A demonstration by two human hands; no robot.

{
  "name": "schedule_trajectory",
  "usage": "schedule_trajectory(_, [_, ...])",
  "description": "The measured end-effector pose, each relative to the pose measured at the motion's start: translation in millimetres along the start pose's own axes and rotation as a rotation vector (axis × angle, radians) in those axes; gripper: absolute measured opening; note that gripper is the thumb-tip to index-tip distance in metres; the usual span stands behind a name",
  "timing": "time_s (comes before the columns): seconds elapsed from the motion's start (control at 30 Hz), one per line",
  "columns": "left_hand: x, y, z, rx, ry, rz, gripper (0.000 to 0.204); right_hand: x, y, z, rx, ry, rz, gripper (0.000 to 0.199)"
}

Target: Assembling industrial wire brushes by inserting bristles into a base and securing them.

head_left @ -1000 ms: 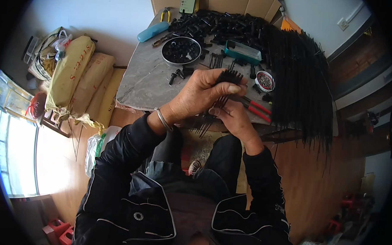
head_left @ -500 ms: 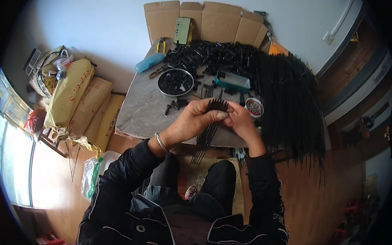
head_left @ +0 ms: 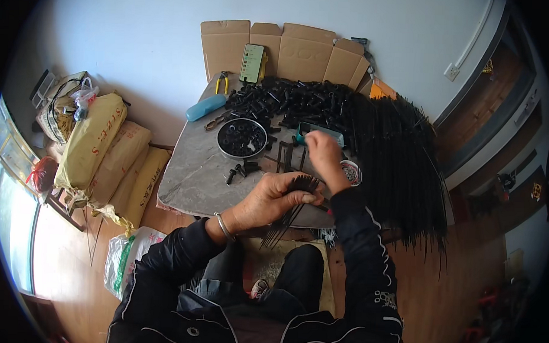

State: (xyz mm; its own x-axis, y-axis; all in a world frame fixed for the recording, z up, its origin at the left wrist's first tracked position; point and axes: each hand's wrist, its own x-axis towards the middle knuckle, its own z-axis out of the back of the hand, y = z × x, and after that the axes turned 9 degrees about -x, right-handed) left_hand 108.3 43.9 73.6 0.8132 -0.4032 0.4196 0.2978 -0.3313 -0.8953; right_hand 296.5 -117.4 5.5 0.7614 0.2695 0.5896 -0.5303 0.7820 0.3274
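My left hand grips a fanned bundle of thin black rods, thumb pressed across them. Their upper ends line up above the thumb and the long ends hang below the hand, past the table's front edge. Farther forward, my right hand is raised in front of a teal tray and hides part of it. Its fingers are curled together; whether something small is in them does not show. A small white bowl with tiny pieces stands beside the right wrist.
A metal bowl of black parts stands left on the grey table. Behind it spread black fittings, pliers, a blue case and a phone. Long black rods overhang the right edge. Sacks lie left.
My right hand has left the bundle and moved up and forward to the teal tray. The left hand still holds the rods. The whole view has shifted, with the table lower in it.
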Motion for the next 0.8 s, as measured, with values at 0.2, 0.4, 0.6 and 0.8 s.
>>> schedule_trajectory(0.2, [0.1,-1.3,-0.2,-0.031,0.003,0.01,0.024,48.3,-46.3,-6.2,-0.306,0.363,-0.149,0.019])
schedule_trajectory(0.4, [2.8,-0.9,-2.5,-0.099,0.008,0.041,0.023,59.9,-64.6,-29.2,-0.506,0.414,-0.045,0.02])
schedule_trajectory(0.6, [5.7,3.6,-4.2,-0.216,-0.102,0.04,0.025,50.6,-58.8,-12.9,-0.353,0.286,-0.07,0.012])
schedule_trajectory(0.8, [10.2,7.0,-8.2,-0.214,-0.128,0.01,0.027,55.5,-75.5,-20.5,-0.36,0.402,-0.148,0.015])
